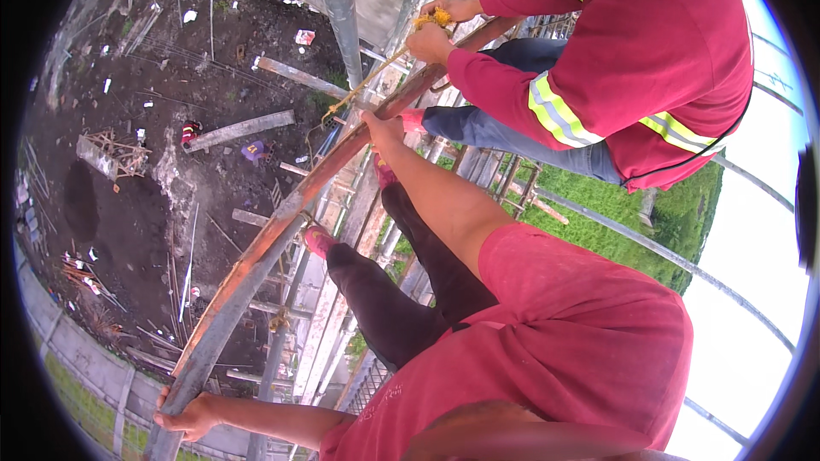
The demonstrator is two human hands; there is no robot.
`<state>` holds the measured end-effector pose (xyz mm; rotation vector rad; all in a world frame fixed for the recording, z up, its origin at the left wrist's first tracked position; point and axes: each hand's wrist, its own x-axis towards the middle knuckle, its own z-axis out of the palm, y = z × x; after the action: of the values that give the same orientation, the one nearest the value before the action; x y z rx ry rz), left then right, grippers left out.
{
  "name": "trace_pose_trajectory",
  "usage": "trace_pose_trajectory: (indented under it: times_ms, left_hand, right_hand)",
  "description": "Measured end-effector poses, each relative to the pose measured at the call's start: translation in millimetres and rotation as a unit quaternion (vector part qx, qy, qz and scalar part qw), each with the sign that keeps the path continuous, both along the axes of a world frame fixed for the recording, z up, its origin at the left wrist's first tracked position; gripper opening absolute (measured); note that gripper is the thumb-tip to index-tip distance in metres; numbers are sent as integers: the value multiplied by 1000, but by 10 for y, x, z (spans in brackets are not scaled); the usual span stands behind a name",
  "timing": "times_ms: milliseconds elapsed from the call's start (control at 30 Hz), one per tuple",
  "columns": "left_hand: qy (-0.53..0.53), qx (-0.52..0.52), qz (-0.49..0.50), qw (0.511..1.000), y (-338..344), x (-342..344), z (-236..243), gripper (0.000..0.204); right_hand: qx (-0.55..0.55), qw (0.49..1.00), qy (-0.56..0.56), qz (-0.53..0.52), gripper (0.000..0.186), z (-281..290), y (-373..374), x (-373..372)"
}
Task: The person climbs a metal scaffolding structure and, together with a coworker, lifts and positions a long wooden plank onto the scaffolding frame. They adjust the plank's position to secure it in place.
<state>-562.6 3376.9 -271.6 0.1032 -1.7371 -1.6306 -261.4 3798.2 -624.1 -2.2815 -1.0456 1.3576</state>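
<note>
A long beam [256, 258], rusty brown on one face and grey on the other, slants from the lower left to the upper middle. My left hand [190, 417] is closed around its lower end. Further up, my right hand [384, 130] grips its edge. Beyond that hand, a co-worker in a red long-sleeved top with reflective bands [559, 115] holds a bunched yellow rope [434, 19] in both hands near the beam's upper part. One strand runs from there down toward the beam close to my right hand. My legs and pink shoes [318, 241] are among the scaffolding.
A thick grey upright pole [337, 13] stands beyond the beam. Scaffold tubes and planks [329, 324] lie below me. Far down is dark ground [128, 196] with scattered boards, debris and a person in red [190, 132]. Green growth [572, 222] shows at the right.
</note>
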Motion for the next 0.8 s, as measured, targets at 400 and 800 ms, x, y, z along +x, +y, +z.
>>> trace_pose_trajectory:
  times_ms: [400, 800]
  left_hand:
    - [11, 4, 8, 1000, -18, 18, -44, 37]
    - [14, -22, -2, 1000, -55, -39, -55, 33]
  right_hand:
    - [-28, 999, 35, 4, 74, 268, -1, -59]
    - [-48, 996, 79, -9, 78, 332, 1, -70]
